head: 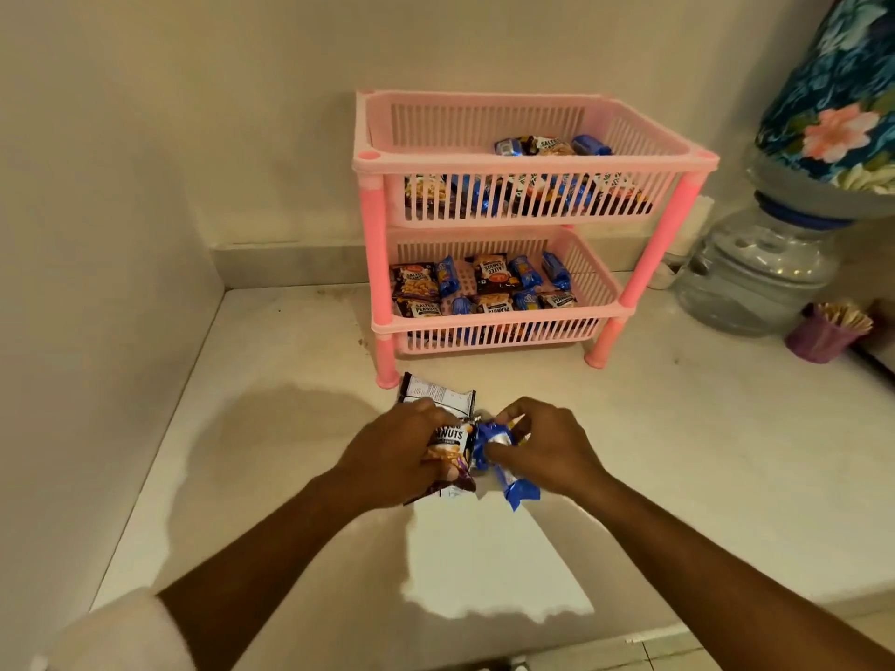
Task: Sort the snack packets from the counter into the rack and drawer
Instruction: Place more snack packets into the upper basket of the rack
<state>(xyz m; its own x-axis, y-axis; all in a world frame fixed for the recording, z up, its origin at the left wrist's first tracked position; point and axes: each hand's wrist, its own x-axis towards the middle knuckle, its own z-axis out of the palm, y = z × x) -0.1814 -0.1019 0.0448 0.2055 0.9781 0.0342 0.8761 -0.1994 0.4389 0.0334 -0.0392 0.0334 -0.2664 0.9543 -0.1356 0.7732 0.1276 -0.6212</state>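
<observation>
A pink two-tier rack [532, 159] stands at the back of the pale counter [678, 452]. Its top basket and its lower basket [494, 326] both hold dark peanut packets and blue packets. In front of the rack, my left hand [392, 457] grips a dark peanut packet [453, 443] low over the counter. Another dark packet [438, 394] lies just behind it, its printed back up. My right hand [547, 445] is closed on blue snack packets [494, 445], one end sticking out toward me. No drawer is in view.
A large water jug [755, 273] under a floral cover [833, 89] stands to the right of the rack. A purple cup of sticks [823, 331] sits at the right edge. A wall closes the left side of the counter.
</observation>
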